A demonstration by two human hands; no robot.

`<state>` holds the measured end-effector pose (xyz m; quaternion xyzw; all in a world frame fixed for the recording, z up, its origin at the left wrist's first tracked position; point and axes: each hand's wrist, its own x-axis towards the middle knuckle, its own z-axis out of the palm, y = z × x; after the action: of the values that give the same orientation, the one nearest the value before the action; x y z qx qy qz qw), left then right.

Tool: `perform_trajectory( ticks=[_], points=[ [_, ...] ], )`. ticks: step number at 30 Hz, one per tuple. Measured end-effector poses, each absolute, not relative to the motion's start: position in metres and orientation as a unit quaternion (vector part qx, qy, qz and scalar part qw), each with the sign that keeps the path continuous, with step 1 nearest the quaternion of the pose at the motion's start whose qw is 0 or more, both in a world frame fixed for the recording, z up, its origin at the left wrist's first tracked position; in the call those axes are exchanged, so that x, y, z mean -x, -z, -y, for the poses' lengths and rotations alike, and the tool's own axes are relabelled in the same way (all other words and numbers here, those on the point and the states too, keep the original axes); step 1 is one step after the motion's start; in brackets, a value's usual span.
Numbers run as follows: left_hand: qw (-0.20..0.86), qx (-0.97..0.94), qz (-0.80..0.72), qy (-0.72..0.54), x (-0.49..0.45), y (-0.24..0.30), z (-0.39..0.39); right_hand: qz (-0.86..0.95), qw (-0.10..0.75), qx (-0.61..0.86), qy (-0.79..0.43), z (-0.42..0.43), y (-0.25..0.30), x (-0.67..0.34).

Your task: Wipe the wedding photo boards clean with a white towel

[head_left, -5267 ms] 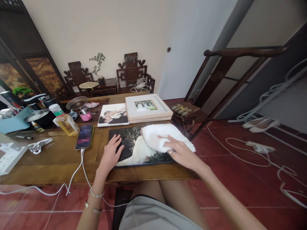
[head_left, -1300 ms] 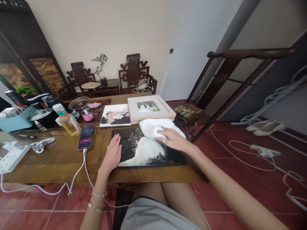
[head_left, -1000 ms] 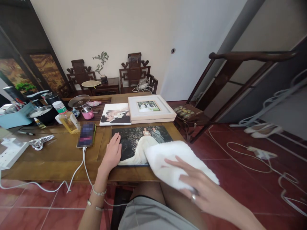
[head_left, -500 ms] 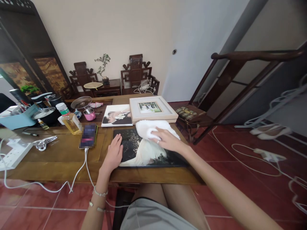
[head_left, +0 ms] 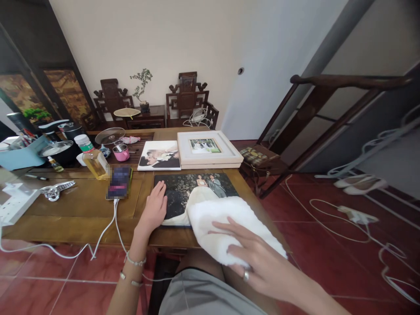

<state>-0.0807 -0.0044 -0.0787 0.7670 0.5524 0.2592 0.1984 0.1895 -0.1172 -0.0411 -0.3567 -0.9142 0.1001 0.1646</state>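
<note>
A large unframed photo print point(head_left: 183, 192) with a dark background lies flat on the wooden table point(head_left: 78, 210) in front of me. My left hand point(head_left: 154, 212) rests open on its left edge, fingers flat. My right hand point(head_left: 259, 262) presses a folded white towel point(head_left: 223, 223) down on the print's near right corner, fingers spread over the cloth. The towel hangs over the table's front edge and hides that corner.
Behind the print lie a smaller photo canvas point(head_left: 159, 155) and a white framed picture point(head_left: 206, 148). A phone point(head_left: 118, 183) on a white cable sits to the left, beside an oil bottle point(head_left: 93, 161), a pink cup point(head_left: 119, 152) and pots. Cables trail over the red tiled floor point(head_left: 344, 218).
My right hand has swept the towel from the print's far edge back to its near right corner, uncovering the figures in the picture. The left hand has stayed on the left edge.
</note>
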Motion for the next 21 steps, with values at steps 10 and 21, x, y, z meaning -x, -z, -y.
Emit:
perform_trajectory(
  ticks=[10,21],
  points=[
    [0.197,-0.771,-0.551,-0.252,0.082,0.078,0.004,0.88,0.225,0.414,-0.056,-0.015,0.048,-0.168],
    [0.184,-0.775,-0.54,-0.273,0.083,0.083,0.001,0.9,0.218,0.372,-0.059,0.046,0.054,-0.154]
  ],
)
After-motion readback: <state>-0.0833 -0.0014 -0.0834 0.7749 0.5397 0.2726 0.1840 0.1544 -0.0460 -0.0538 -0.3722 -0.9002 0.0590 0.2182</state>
